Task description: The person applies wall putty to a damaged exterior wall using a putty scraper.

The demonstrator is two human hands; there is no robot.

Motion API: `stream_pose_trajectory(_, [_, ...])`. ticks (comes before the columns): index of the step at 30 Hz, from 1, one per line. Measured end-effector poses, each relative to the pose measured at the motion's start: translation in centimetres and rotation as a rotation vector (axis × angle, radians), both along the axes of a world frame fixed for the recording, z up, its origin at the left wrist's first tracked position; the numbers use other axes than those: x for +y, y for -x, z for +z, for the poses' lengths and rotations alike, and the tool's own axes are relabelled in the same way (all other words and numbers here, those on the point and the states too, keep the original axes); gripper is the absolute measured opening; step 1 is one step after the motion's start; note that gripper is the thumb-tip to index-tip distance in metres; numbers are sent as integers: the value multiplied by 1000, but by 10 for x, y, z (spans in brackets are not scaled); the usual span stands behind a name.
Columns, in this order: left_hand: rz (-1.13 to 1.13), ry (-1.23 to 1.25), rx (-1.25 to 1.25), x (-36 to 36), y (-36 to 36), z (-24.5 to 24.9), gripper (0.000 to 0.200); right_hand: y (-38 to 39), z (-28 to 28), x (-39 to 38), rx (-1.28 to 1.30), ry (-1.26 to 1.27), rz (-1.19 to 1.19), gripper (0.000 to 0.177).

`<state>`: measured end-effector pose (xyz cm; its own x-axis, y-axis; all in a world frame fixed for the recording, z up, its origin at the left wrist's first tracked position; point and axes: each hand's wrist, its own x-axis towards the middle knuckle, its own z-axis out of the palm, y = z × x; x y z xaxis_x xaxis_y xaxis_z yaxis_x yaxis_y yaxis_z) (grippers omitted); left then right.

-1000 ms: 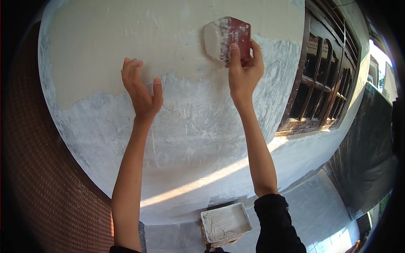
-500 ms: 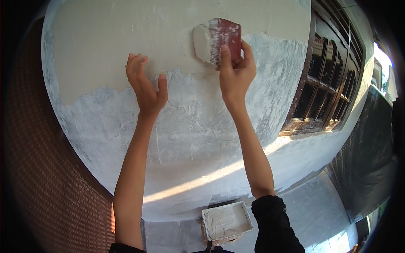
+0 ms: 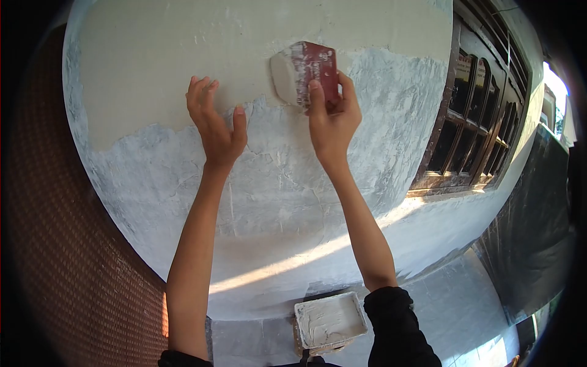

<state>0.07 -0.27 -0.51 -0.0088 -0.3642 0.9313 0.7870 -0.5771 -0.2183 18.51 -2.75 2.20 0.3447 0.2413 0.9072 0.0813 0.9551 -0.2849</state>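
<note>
My right hand grips a dark red scraper by its right side, thumb on its face. Pale putty covers the scraper's left part, which lies against the upper wall. My left hand is raised at the wall to the left, fingers apart and slightly bent, holding nothing. Smooth cream putty coats the upper wall; below its ragged edge the wall is rough grey-white.
A tray of pale putty stands low at the wall's foot. On the right is a brown wooden window, with a dark sheet beyond it. A brown woven surface runs down the left.
My right hand and the scraper have moved down and slightly left across the wall. My left hand has shifted slightly right, its fingers still apart.
</note>
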Motion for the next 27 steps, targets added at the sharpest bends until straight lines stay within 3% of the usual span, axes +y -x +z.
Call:
stream_pose_trajectory(3, [-14,-5,-22,0,1,1,52,19,-12,4,-45,23,-51,26])
stream_pose_trajectory(9, [7,16,-4,-1,-2,1,52,-64,7,-3,219,64,-77,30])
stream_pose_trajectory(12, [18,24,6,-2,-1,1,52,-27,5,-8,178,9,119,28])
stream_pose_trajectory(16, [-7,-4,-16,-2,-1,2,52,42,-12,-5,1,-8,10,26])
stream_pose_trajectory(20, [-13,3,-17,-2,1,1,53,-10,-13,11,123,93,-42,29])
stream_pose_trajectory(22, [-11,9,-13,-2,1,1,53,-59,-10,17,215,73,3,32])
stream_pose_trajectory(24, [-10,25,-9,-2,1,-1,53,-92,-2,8,272,35,-98,33])
stream_pose_trajectory(27, [-4,22,13,-1,0,0,53,-85,6,3,285,17,8,33])
